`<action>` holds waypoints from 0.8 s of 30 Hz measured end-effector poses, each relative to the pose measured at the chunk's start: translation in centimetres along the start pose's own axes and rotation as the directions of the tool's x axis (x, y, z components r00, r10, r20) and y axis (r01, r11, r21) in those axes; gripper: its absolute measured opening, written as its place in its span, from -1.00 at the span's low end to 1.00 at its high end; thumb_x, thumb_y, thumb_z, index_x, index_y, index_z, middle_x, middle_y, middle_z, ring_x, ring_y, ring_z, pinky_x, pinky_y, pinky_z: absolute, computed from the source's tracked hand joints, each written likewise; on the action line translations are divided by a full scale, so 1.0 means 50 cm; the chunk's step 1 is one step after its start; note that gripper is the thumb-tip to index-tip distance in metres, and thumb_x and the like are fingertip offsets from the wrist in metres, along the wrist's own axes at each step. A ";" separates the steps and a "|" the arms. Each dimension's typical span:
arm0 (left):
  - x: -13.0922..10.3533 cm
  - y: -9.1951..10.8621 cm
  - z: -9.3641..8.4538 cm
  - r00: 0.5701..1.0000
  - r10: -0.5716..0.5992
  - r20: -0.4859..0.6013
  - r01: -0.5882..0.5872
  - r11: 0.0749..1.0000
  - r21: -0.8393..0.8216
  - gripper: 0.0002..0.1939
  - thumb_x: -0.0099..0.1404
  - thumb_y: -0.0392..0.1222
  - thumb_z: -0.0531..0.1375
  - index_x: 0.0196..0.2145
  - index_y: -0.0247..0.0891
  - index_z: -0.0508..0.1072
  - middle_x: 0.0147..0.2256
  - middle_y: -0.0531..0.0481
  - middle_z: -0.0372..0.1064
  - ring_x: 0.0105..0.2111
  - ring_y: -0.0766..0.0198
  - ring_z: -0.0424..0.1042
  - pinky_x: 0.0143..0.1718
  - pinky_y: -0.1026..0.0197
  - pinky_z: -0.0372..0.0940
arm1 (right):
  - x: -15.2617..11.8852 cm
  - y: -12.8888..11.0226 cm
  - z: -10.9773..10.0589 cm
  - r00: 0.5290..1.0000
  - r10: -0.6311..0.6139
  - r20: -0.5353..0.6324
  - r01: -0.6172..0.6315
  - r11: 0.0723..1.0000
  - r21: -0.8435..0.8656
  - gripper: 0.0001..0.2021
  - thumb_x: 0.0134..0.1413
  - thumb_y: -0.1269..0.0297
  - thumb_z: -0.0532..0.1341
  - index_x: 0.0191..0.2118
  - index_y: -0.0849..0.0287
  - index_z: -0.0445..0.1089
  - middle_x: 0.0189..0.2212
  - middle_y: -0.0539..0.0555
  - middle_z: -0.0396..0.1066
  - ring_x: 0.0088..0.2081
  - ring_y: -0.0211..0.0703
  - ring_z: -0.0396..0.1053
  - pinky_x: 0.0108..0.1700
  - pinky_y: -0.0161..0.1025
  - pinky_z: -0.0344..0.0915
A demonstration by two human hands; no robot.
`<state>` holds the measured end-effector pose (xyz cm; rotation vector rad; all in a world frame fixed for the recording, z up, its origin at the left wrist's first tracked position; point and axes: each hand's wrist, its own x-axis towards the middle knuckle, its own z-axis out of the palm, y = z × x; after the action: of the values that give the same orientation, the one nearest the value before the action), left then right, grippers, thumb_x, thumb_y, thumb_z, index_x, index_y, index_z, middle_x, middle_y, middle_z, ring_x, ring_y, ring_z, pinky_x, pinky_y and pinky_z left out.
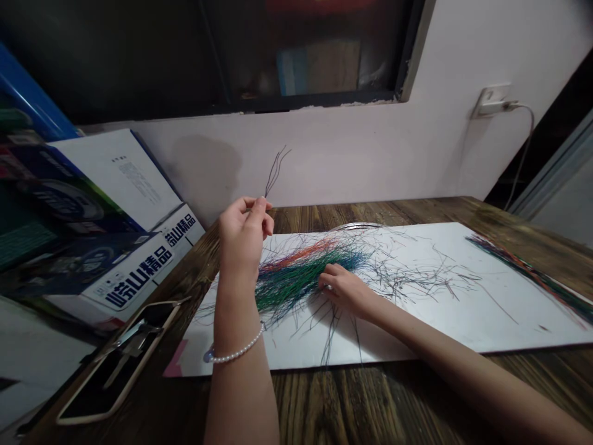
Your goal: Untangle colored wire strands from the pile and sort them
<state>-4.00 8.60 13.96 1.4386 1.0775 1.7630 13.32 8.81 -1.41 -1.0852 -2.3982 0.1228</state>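
Note:
My left hand is raised above the white board, its thumb and fingers pinched on a few thin dark wires whose loose ends point up. A pearl bracelet circles that wrist. Lower and to the right, my right hand rests at the near edge of a tangled heap of thin wires, mostly green and blue with an orange streak. Its fingers are curled together on wires there; the fingertips are partly hidden. Thin dark strands stick out below this hand toward the board's near edge.
The white board lies on a wooden table. Loose dark wires scatter rightward, and a coloured wire bundle lies at the right. Boxes and a phone with metal tools on it are at left.

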 end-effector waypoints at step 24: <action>-0.001 0.003 -0.002 1.000 -0.009 0.001 0.009 1.000 0.005 -0.81 0.23 -0.32 0.11 -0.54 -0.25 0.32 -0.76 0.16 0.12 -0.79 0.49 -0.06 -0.76 0.35 -0.20 | 0.003 -0.022 -0.019 0.938 -0.070 -0.339 0.163 0.954 0.252 -0.85 0.17 0.40 0.05 -0.33 0.16 0.36 -0.35 0.12 0.36 -0.32 -0.20 0.33 -0.29 -0.26 0.30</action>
<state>-4.08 8.46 14.06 1.4352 1.0864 1.7539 12.97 8.06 -0.22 -0.7630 -2.0652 0.2124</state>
